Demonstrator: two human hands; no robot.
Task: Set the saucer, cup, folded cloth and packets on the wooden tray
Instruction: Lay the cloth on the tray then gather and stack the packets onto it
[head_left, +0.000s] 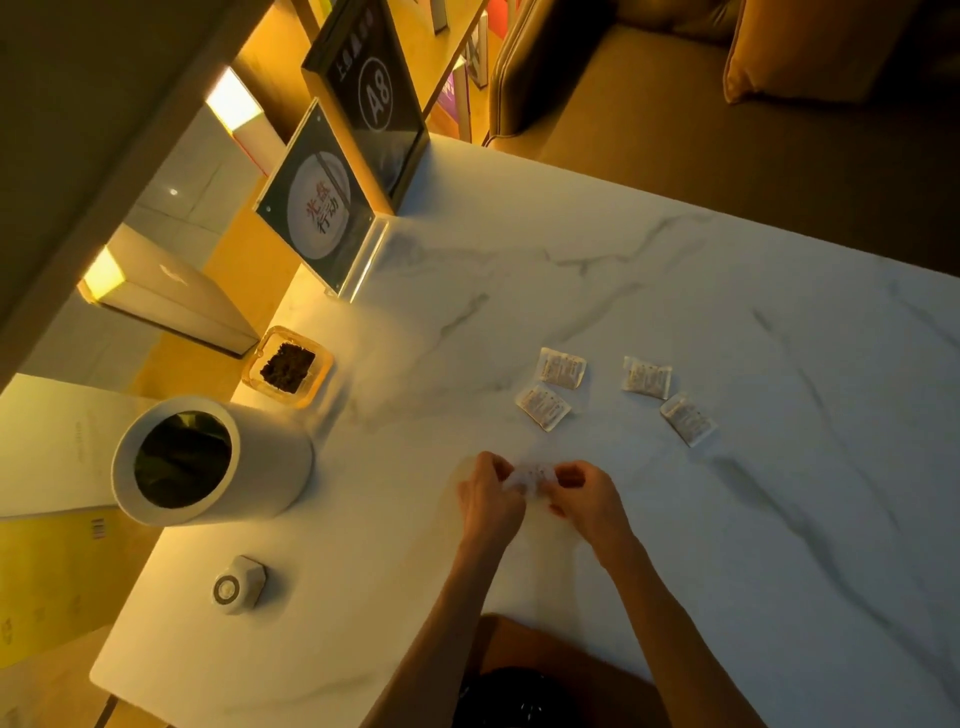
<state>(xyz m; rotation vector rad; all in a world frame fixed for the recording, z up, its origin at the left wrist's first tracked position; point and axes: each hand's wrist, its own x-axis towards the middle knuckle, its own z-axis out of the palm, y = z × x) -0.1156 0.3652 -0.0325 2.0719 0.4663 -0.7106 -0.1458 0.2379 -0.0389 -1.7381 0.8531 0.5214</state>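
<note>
Several small white printed packets lie flat on the white marble table (675, 519): two on the left (562, 368) (543, 406) and two on the right (647, 377) (688, 419). Nearer to me, my left hand (488, 493) and my right hand (584, 496) pinch the two ends of one more packet (531, 477) just above the tabletop. No saucer, cup, folded cloth or wooden tray is in view.
A white cylindrical bin (208, 462) with a dark liner stands at the left edge. Behind it sits a glass ashtray (288, 368) with dark grounds. Two framed table signs (322, 208) (371, 88) stand at the far left. A small call button (239, 584) lies near the front. A sofa (727, 104) lies beyond.
</note>
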